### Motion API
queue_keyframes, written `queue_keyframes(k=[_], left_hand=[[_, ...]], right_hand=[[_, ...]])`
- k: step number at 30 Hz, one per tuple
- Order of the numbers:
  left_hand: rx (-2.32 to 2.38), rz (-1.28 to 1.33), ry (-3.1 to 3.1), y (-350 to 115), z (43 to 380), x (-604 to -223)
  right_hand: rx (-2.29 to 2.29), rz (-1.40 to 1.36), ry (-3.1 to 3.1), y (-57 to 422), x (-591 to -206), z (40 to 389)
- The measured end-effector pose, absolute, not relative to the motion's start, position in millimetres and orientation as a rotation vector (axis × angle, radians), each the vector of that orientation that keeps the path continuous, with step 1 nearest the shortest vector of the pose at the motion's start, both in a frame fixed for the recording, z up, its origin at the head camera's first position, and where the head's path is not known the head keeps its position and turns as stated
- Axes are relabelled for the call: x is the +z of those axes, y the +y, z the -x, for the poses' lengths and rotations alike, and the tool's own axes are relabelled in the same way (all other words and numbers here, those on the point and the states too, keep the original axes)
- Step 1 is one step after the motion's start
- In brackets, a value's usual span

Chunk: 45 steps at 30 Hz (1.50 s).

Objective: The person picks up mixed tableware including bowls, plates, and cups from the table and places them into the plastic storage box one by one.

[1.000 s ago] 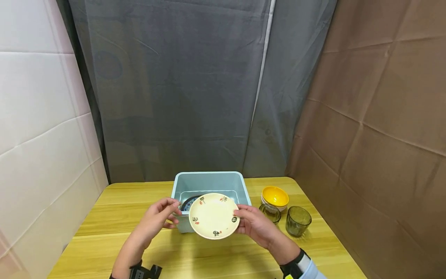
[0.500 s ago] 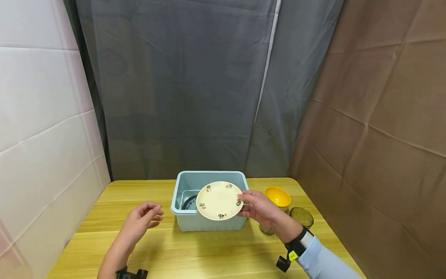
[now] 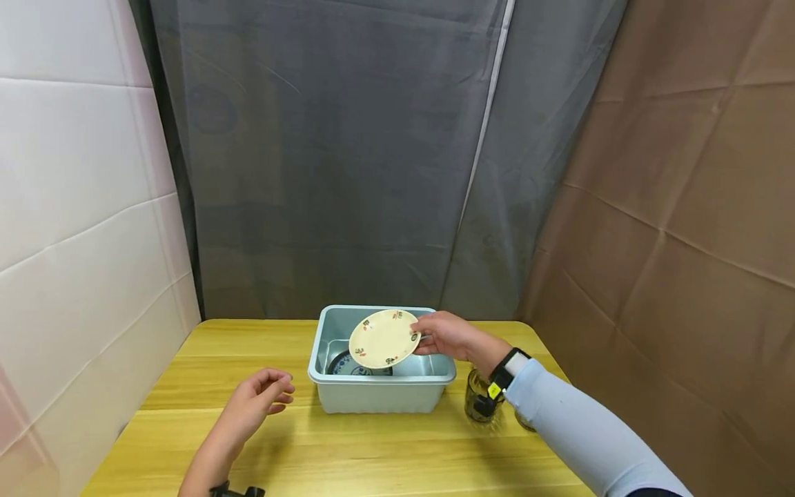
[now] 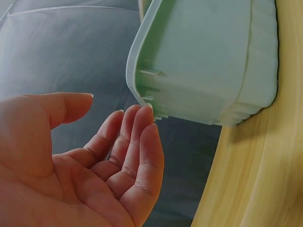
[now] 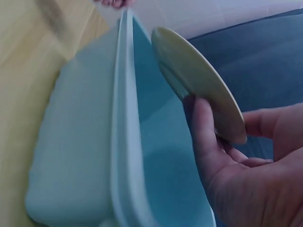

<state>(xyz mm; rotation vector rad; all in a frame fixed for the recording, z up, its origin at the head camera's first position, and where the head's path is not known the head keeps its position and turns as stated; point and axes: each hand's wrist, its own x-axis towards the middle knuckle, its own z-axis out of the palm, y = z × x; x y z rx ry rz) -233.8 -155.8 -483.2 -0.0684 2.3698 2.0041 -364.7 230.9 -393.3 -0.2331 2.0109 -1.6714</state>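
Note:
My right hand (image 3: 448, 334) pinches the right rim of a cream plate (image 3: 384, 339) with small red and dark markings. The plate is tilted over the opening of a light blue plastic tub (image 3: 380, 396). In the right wrist view the plate (image 5: 199, 80) stands at a slant above the tub's near rim, thumb and fingers on either side of its edge. Inside the tub lies a blue-and-white patterned plate (image 3: 355, 366), partly hidden by the cream one. My left hand (image 3: 256, 399) hovers left of the tub, fingers loosely bent, holding nothing; the left wrist view shows its palm beside the tub (image 4: 203, 56).
A dark greenish glass (image 3: 477, 397) stands on the wooden table (image 3: 348, 455) right of the tub, partly behind my right wrist. Another glass (image 3: 524, 421) is mostly hidden under the sleeve. A grey curtain (image 3: 323, 172) hangs behind the table.
My right hand has carried the cream plate forward, from in front of the tub to over its opening. My left hand has drawn back left. The right arm now hides the yellow bowl.

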Motion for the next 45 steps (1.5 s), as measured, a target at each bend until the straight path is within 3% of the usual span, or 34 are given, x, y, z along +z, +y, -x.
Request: queue_keyframes(k=[10, 21, 45], left_hand=[[2.03, 0.066, 2.374, -154, 230, -490], [2.057, 0.061, 2.374, -153, 227, -490], [2.066, 0.069, 2.35, -147, 227, -493]], right_hand=[[-1.381, 0.262, 2.021, 204, -403, 405], [-1.183, 0.231, 2.001, 174, -414, 424], [-0.954, 0.097, 2.05, 181, -433, 451]])
